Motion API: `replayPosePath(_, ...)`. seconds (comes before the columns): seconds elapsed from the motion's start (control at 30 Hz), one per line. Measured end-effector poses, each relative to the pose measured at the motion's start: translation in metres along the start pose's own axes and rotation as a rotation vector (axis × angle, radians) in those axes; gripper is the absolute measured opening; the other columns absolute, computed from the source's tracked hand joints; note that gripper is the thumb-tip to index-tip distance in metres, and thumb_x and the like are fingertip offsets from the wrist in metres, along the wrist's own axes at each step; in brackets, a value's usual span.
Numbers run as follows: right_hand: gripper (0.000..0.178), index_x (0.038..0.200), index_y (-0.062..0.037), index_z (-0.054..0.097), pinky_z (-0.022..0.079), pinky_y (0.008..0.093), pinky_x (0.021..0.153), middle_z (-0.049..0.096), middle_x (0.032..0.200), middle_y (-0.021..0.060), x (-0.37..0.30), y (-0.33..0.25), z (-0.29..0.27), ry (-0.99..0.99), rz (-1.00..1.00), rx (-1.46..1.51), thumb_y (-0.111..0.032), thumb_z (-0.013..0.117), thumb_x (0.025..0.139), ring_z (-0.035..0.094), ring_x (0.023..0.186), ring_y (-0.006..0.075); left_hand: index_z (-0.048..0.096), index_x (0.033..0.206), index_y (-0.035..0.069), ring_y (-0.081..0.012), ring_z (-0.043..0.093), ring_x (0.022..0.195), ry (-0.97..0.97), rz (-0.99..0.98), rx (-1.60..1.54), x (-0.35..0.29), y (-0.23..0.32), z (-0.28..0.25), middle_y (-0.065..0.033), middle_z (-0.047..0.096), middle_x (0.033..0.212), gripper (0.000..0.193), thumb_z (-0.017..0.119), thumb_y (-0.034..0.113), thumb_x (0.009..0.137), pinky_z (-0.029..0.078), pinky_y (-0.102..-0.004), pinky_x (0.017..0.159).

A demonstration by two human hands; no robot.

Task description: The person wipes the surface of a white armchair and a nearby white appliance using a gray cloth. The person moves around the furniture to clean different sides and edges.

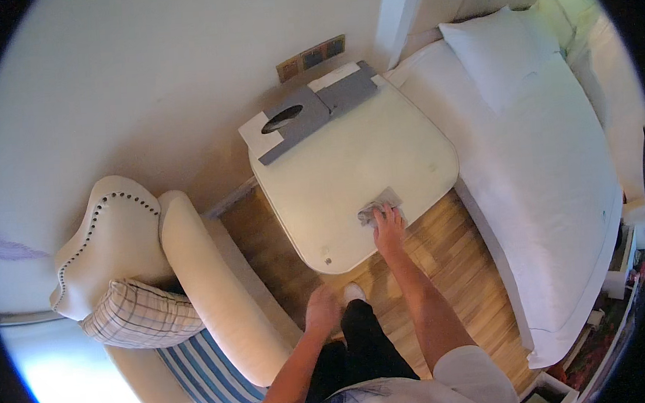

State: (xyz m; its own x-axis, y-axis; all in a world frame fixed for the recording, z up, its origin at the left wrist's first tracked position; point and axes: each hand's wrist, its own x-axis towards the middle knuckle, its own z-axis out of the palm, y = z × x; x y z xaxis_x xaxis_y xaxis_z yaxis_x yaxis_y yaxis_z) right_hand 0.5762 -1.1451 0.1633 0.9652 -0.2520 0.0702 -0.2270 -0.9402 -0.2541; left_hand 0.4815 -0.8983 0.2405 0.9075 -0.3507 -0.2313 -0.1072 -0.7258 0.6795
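A crumpled greyish cloth [368, 214] lies on the white table top [336, 178] near its front edge. My right hand [389, 231] is closed over this cloth and presses it against the surface. A flat greyish patch, perhaps part of the cloth, shows just beyond my fingers. My left hand [322, 309] hangs in front of the table, lower and apart from it, with its fingers curled and nothing visible in them. A small dark spot [328, 261] marks the table's near left corner.
A grey and white box-like piece [310, 113] with a dark oval opening stands along the table's back edge. To the left is a cream armchair [209, 282] with a plaid cushion [141, 314]. A bed with white bedding [535, 174] stands close on the right.
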Motion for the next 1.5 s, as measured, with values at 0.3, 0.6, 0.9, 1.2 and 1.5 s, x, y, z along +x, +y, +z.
replayPosePath(0.3, 0.026, 0.1, -0.0041, 0.061, 0.046, 0.0438, 0.086, 0.056, 0.107, 0.015, -0.026, -0.048, 0.027, -0.264, -0.106, 0.701, -0.007, 0.067, 0.075, 0.054, 0.102, 0.036, 0.043, 0.127, 0.002, -0.04, 0.044, 0.116, 0.099, -0.037, -0.12, 0.054, -0.003, 0.011, -0.0219, 0.044, 0.125, 0.052, 0.061, 0.009, 0.079, 0.039, -0.0429, 0.099)
replayPosePath(0.6, 0.041, 0.111, -0.0091, 0.058, 0.041, 0.045, 0.091, 0.052, 0.122, 0.0127, -0.035, -0.068, -0.013, -0.128, -0.279, 0.278, -0.003, 0.062, 0.071, 0.051, 0.108, 0.034, 0.048, 0.128, 0.012, -0.0333, 0.033, 0.127, 0.178, 0.05, 0.284, 0.089, -0.025, 0.026, -0.011, 0.035, 0.138, 0.055, 0.06, 0.008, 0.075, 0.03, -0.0484, 0.104)
replayPosePath(0.9, 0.032, 0.113, -0.0077, 0.057, 0.04, 0.0451, 0.091, 0.05, 0.125, 0.0102, -0.016, -0.063, 0.065, -0.108, -0.503, -0.045, -0.011, 0.06, 0.081, 0.049, 0.111, 0.0308, 0.052, 0.125, 0.013, -0.0298, 0.033, 0.128, 0.12, 0.224, 0.4, 0.133, -0.087, 0.021, -0.0062, 0.042, 0.135, 0.045, 0.055, 0.019, 0.081, 0.03, -0.048, 0.104)
replayPosePath(1.2, 0.034, 0.108, -0.0018, 0.058, 0.041, 0.0438, 0.09, 0.054, 0.112, 0.0117, 0.106, -0.148, 0.089, -0.048, -0.508, 0.096, -0.005, 0.058, 0.074, 0.05, 0.105, 0.0317, 0.056, 0.115, 0.016, -0.0269, 0.044, 0.113, 0.463, 0.132, 0.442, 0.229, -0.133, -0.034, -0.005, 0.051, 0.111, 0.039, 0.06, 0.02, 0.076, 0.034, -0.0518, 0.095)
replayPosePath(1.5, 0.036, 0.105, 0.001, 0.059, 0.043, 0.0451, 0.087, 0.055, 0.103, 0.0165, 0.015, -0.101, 0.061, -0.236, -0.538, 0.184, 0.003, 0.058, 0.069, 0.051, 0.096, 0.0369, 0.06, 0.112, 0.011, -0.0248, 0.046, 0.11, 0.32, 0.184, 0.248, 0.108, -0.12, 0.016, -0.0071, 0.051, 0.113, 0.034, 0.056, 0.018, 0.079, 0.039, -0.0441, 0.088)
